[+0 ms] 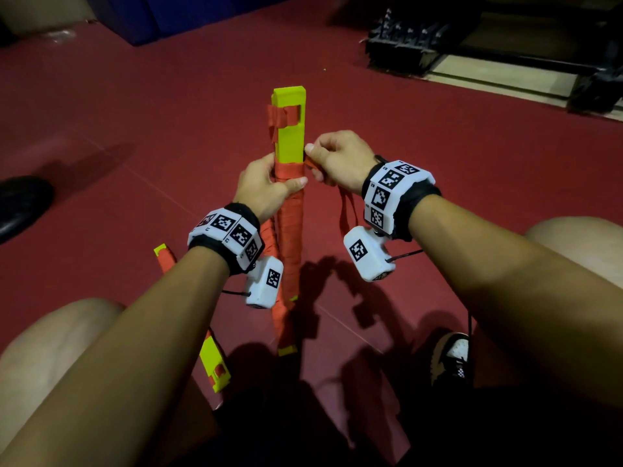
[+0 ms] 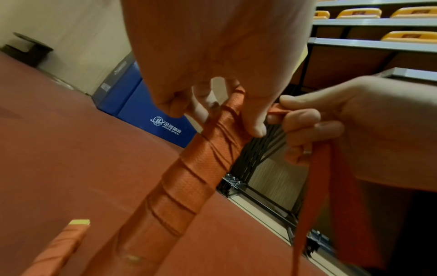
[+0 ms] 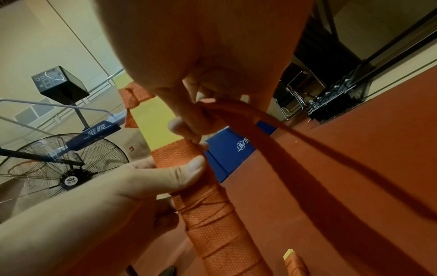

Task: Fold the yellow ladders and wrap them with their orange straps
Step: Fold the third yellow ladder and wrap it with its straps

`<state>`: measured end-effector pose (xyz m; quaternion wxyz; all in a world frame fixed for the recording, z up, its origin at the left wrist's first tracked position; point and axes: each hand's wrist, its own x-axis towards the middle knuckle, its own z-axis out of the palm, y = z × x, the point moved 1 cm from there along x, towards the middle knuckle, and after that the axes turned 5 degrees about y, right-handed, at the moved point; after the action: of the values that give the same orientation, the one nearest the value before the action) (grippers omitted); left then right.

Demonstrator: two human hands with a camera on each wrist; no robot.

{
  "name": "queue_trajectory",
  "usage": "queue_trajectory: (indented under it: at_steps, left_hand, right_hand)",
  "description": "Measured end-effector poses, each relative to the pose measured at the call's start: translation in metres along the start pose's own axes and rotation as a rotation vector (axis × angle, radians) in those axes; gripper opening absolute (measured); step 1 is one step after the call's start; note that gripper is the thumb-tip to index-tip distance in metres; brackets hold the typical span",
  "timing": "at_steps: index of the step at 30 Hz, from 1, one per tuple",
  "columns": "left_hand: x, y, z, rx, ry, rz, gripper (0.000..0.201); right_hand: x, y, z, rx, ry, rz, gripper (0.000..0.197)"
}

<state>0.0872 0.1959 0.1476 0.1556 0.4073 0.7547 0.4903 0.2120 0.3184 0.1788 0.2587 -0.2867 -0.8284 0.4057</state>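
A folded yellow ladder bundle (image 1: 290, 129) stands upright in front of me, its lower length bound in spiral turns of orange strap (image 1: 291, 237). My left hand (image 1: 285, 178) grips the bundle at the top of the wrapping, thumb pressed across the last turn (image 3: 175, 156). My right hand (image 1: 312, 156) pinches the strap (image 2: 279, 110) just right of the bundle, and the loose tail (image 1: 347, 210) hangs below that hand. A second ladder (image 1: 212, 358), wrapped in orange, lies on the floor under my left forearm.
The floor is dark red (image 1: 135, 129). Blue mats (image 1: 168, 18) lie at the back left and a black metal frame (image 1: 404, 45) at the back right. A black shoe (image 1: 20, 203) is at the left, my own shoe (image 1: 451, 358) at the right. A large fan (image 3: 59, 168) stands nearby.
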Motion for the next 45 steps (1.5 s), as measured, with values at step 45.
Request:
queue_trajectory:
  at_steps: [45]
  left_hand:
    - [0.002, -0.004, 0.004, -0.117, 0.008, 0.05, 0.027]
  right_hand:
    - [-0.003, -0.002, 0.005, 0.039, -0.023, 0.004, 0.034]
